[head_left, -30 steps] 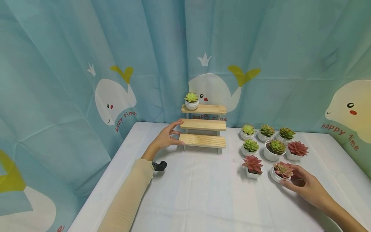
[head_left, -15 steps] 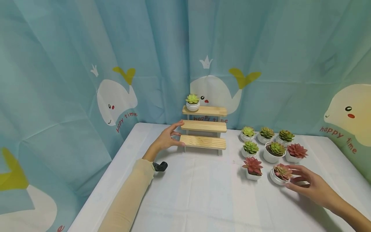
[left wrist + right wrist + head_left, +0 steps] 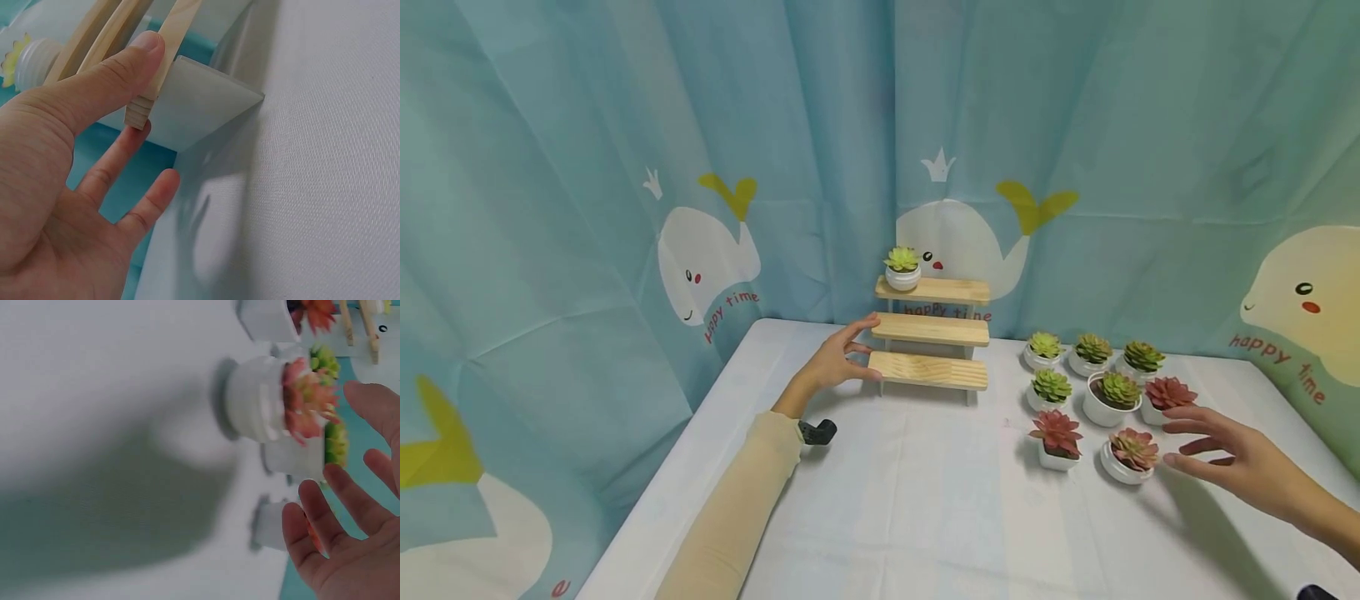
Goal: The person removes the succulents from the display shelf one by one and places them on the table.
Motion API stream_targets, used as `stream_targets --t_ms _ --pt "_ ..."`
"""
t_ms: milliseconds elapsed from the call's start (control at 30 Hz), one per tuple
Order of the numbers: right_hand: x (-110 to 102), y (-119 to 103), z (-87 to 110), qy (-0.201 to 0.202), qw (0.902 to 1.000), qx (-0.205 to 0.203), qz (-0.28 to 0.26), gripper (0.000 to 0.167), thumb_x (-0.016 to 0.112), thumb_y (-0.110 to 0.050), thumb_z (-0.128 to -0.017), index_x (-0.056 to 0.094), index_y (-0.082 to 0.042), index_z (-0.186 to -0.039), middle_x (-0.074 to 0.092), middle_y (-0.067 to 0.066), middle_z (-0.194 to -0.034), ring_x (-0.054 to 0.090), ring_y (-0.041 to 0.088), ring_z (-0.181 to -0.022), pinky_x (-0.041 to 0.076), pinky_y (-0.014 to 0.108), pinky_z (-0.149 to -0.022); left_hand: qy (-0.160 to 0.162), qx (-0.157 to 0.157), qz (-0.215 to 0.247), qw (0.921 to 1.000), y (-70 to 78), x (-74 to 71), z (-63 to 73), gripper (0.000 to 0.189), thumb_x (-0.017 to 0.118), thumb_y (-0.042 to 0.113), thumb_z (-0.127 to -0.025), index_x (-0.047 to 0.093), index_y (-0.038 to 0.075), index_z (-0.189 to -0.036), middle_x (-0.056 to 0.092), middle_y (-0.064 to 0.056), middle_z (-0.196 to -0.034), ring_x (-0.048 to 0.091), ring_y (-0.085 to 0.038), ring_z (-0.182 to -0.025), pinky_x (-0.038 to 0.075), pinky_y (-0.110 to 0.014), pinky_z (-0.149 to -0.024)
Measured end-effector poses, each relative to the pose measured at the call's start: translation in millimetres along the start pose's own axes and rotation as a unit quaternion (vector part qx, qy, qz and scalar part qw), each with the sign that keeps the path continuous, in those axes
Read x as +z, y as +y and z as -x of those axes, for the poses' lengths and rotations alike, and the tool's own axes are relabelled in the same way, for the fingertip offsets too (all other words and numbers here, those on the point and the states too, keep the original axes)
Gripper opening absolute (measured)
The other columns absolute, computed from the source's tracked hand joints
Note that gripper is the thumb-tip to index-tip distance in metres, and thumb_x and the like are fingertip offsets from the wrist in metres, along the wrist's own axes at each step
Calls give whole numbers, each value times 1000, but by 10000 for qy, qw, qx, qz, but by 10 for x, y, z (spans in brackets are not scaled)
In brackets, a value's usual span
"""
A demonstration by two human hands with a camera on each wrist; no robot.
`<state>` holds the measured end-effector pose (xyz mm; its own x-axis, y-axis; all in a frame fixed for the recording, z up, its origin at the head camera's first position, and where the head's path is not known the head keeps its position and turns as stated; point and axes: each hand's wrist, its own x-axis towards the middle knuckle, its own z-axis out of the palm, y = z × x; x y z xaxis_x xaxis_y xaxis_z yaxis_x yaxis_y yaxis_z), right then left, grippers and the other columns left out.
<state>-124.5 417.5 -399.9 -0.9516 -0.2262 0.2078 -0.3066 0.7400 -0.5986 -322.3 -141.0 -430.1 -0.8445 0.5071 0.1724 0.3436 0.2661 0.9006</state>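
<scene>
My left hand point(image 3: 835, 360) holds the left end of a three-step wooden display stand point(image 3: 929, 368). In the left wrist view the thumb point(image 3: 128, 65) lies on the lowest plank's face and a finger touches its end from below. A light green succulent point(image 3: 902, 267) in a round white pot sits at the left of the top step. My right hand point(image 3: 1240, 457), fingers spread and holding nothing, hovers just right of a pink succulent point(image 3: 1131, 454) in a round white pot. Left of that pot stands a red succulent point(image 3: 1057, 437) in a square white pot.
Behind these stand several more potted succulents, among them a green one point(image 3: 1049, 388), a larger-potted one point(image 3: 1112, 400) and a red one point(image 3: 1170, 396). A blue curtain point(image 3: 820, 125) with whales hangs behind the white-covered table point(image 3: 925, 500).
My right hand has let go of the pink succulent's pot and drawn back to the right, fingers opening. The left hand keeps its place on the stand. The head view has shifted slightly.
</scene>
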Motion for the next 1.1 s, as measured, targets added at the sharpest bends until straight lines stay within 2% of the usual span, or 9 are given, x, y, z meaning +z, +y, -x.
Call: stream_targets --t_ms 100,233,433,633,800,1100 --pt "-93 -68 -57 55 9998 31 198 48 82 -11 -89 59 -1 -130 52 -39 -116 65 -5 -87 56 21 -65 12 13 -35 10000 1 4 -4 94 88 4 -81 39 20 -159 21 10 -170 57 -34 -127 57 -44 -95" --pt "-239 -156 -160 91 9993 -21 354 52 81 -11 -90 56 0 -133 58 -32 -112 63 -7 -87 55 21 -65 57 -24 -76 10000 4 4 -8 93 88 5 -81 40 21 -159 22 12 -169 58 -33 -127 57 -43 -95" --pt "-501 -361 -344 350 9973 -60 638 57 81 -11 -91 53 -3 -140 51 -38 -112 58 -14 -88 52 15 -64 45 -52 -143 9999 14 1 -4 94 88 6 -81 39 22 -159 21 12 -169 57 -33 -127 57 -44 -94" --pt "-752 -646 -566 709 9951 -395 561 61 78 -4 -91 51 -7 -145 50 -40 -116 52 -18 -91 46 9 -63 73 -96 -141 9998 22 8 10 95 89 5 -80 39 22 -159 21 13 -169 57 -33 -127 57 -43 -94" --pt "-938 -893 -764 946 9934 -489 423 64 76 0 -92 50 -15 -148 53 -36 -118 53 -16 -93 45 7 -66 79 -140 -125 9998 26 13 18 95 88 4 -80 39 22 -159 21 13 -169 58 -32 -128 57 -43 -94" --pt "-1120 -1265 -1159 875 9919 -713 581 66 78 -8 -92 49 -17 -150 54 -33 -118 54 -15 -94 41 1 -72 80 -147 -115 9998 26 11 18 94 89 5 -80 40 22 -159 22 14 -169 58 -32 -127 57 -43 -94"
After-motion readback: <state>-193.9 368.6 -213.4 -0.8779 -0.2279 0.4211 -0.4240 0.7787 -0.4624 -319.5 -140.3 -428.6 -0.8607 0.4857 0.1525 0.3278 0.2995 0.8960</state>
